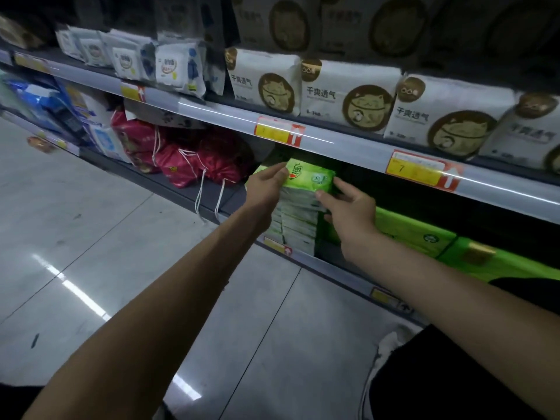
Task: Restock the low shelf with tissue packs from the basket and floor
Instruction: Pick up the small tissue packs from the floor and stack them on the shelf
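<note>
On low shelf: glossy green tissue pack, both hands.

Tissue pack atop stack on low shelf.

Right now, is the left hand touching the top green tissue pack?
Touching. The head view shows the left hand gripping the left end of the top green tissue pack, with no gap visible.

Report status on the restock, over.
Left hand grips green tissue pack, right hand pinches its right end. Pack sits atop stack on low shelf. Nothing in the way.
</note>
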`<state>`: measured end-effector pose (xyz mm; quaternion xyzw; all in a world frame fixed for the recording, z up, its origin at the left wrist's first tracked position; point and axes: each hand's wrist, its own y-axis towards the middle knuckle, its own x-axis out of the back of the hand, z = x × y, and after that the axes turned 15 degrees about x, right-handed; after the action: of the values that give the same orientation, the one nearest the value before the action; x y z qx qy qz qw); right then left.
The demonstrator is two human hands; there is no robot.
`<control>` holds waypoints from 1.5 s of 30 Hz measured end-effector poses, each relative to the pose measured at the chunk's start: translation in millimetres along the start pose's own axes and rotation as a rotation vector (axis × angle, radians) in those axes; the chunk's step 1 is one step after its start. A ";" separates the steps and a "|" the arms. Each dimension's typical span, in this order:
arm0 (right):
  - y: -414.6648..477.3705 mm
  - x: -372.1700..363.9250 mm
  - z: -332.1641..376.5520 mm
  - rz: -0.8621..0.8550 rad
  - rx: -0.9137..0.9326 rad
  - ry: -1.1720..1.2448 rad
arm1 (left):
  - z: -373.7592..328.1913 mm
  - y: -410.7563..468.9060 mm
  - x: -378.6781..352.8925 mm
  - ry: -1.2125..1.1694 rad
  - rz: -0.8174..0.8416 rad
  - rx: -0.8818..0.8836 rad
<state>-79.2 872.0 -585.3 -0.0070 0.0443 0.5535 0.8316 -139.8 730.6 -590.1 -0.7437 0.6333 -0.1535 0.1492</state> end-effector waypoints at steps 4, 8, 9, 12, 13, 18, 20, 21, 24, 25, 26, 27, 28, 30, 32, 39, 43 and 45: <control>9.7 -0.1 -12.2 -0.031 -0.089 0.041 | 1.0 5.5 -4.7 0.038 -0.020 -0.025; 10.8 -2.5 -27.7 -0.022 -0.131 0.062 | 14.6 6.5 4.6 -0.007 -0.030 0.096; 10.9 -2.9 -30.3 -0.016 -0.128 0.050 | 21.0 6.2 8.9 0.007 -0.029 0.087; 10.6 -5.0 -36.6 -0.038 -0.133 0.010 | 40.9 1.4 19.3 0.063 -0.035 0.026; 10.6 -6.3 -38.3 -0.046 -0.136 0.001 | 46.7 0.6 21.6 0.081 -0.036 0.018; 12.9 -7.1 -35.1 -0.041 -0.135 -0.013 | 60.1 1.1 22.5 0.233 -0.067 -0.105; 16.6 -7.1 -29.1 -0.034 -0.123 -0.032 | 58.2 6.4 21.8 0.258 -0.097 -0.155; 19.0 -7.7 -26.1 -0.035 -0.117 -0.036 | 55.7 9.6 21.8 0.265 -0.121 -0.176; 25.3 -11.6 -19.6 -0.047 -0.106 -0.028 | 46.1 19.1 21.1 0.281 -0.176 -0.229; 26.7 -12.9 -18.4 -0.051 -0.104 -0.030 | 42.7 20.8 20.9 0.291 -0.184 -0.241; 28.2 -13.8 -17.9 -0.053 -0.100 -0.032 | 39.8 23.1 20.7 0.305 -0.191 -0.255; 29.5 -14.8 -17.5 -0.054 -0.097 -0.034 | 37.8 26.2 20.8 0.320 -0.201 -0.263; 30.3 -15.8 -17.7 -0.057 -0.094 -0.036 | 36.4 29.0 20.8 0.334 -0.209 -0.265; 32.3 -17.7 -19.4 -0.069 -0.093 -0.051 | 36.1 35.2 20.1 0.358 -0.223 -0.247; 34.2 -19.0 -21.8 -0.074 -0.096 -0.062 | 37.0 40.0 19.0 0.381 -0.235 -0.237; 33.9 -22.2 -35.7 -0.100 -0.091 -0.090 | 46.1 43.3 12.9 0.392 -0.288 -0.253; 36.3 -19.7 -35.8 -0.117 -0.097 -0.099 | 46.8 42.3 12.0 0.353 -0.268 -0.229; 35.2 -19.6 -36.9 -0.117 -0.116 -0.092 | 50.1 41.2 12.2 0.362 -0.258 -0.222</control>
<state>-121.6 865.3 -619.2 -0.0321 -0.0267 0.5055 0.8618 -153.9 713.5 -652.3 -0.7906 0.5625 -0.2317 -0.0703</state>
